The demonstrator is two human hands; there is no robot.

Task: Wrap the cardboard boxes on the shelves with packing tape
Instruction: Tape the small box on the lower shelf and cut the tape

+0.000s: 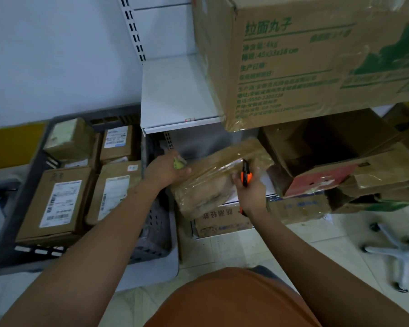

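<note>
Hands [168, 169] [250, 187] tape box [213, 180], right gripping cutter [245, 175]

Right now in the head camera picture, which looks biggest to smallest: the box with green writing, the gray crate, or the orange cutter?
1. Box with green writing, though it sits nearest the camera, so it may only look larger.
2. Gray crate.
3. Orange cutter in the right hand, clearly smallest.

This is a stockroom or parcel-packing room: white metal slotted shelving [178, 90] carries a large brown cardboard carton printed in green [316, 57], a grey plastic crate [151, 223] on the tiled floor holds brown parcels with white shipping labels [57, 201], and opened cartons [340, 156] crowd the lower shelf.
</note>
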